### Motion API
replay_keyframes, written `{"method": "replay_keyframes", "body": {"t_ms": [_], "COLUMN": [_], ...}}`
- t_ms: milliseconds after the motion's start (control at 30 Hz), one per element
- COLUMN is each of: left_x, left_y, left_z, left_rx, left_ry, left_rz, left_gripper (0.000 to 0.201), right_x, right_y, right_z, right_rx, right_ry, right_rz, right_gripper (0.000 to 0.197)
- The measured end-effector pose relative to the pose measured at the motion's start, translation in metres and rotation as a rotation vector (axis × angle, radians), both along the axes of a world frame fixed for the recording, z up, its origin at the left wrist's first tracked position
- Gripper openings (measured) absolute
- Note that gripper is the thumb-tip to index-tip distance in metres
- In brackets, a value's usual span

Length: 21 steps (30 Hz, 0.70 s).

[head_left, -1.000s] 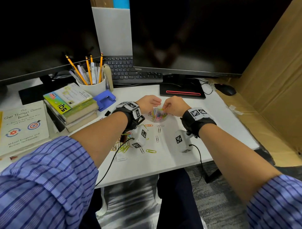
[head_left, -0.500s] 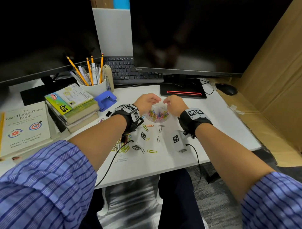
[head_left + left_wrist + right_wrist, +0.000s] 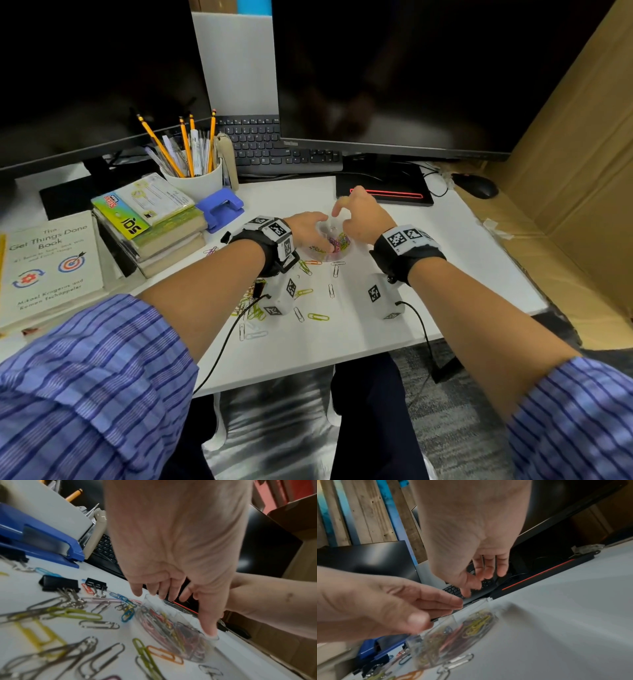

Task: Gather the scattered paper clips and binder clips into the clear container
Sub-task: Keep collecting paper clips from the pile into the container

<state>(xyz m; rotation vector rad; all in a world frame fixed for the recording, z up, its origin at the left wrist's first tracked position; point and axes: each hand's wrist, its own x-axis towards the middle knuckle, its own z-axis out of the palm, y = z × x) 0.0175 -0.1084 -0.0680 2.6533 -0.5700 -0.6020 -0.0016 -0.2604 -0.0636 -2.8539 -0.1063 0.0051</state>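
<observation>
The clear container (image 3: 330, 246) stands on the white desk, part full of coloured paper clips (image 3: 171, 628) (image 3: 453, 631). My left hand (image 3: 308, 229) holds it by the rim: the thumb (image 3: 209, 631) on the near edge, the fingers (image 3: 163, 595) at the far edge. Just above the container's far right side hovers my right hand (image 3: 356, 216), its fingers (image 3: 488, 568) loosely spread and empty. Loose paper clips (image 3: 318, 317) lie in front of the container. Two black binder clips (image 3: 58, 584) lie to its left.
A blue punch (image 3: 221, 209), a book stack (image 3: 150, 226) and a white pencil cup (image 3: 195, 178) stand at the left. Behind are a keyboard (image 3: 274, 150) and a black monitor base with a red stripe (image 3: 383, 192). A mouse (image 3: 474, 185) and cardboard (image 3: 582, 171) are on the right.
My right hand has lifted off the container's mouth and spread its fingers. The left hand stays at the container's rim.
</observation>
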Motion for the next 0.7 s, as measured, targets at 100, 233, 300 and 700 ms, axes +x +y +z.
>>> {"method": "replay_keyframes", "body": {"t_ms": [100, 233, 300, 700], "left_x": [0.000, -0.003, -0.004, -0.002], "left_y": [0.002, 0.002, 0.003, 0.001], "left_z": [-0.003, -0.003, -0.004, -0.001], "left_rx": [0.002, -0.022, -0.029, -0.021], "left_ry": [-0.015, 0.002, 0.022, 0.047], "left_rz": [0.015, 0.021, 0.026, -0.035], "left_gripper": [0.087, 0.086, 0.087, 0.071], "right_x": [-0.003, -0.005, -0.003, 0.000], "right_y": [0.003, 0.008, 0.012, 0.015], "right_z": [0.000, -0.001, -0.002, 0.004], "right_rx": [-0.109, -0.096, -0.073, 0.040], "right_ry": [0.082, 0.162, 0.203, 0.205], "right_rz": [-0.004, -0.027, -0.017, 0.055], "right_gripper": [0.031, 0.032, 0.029, 0.002]}}
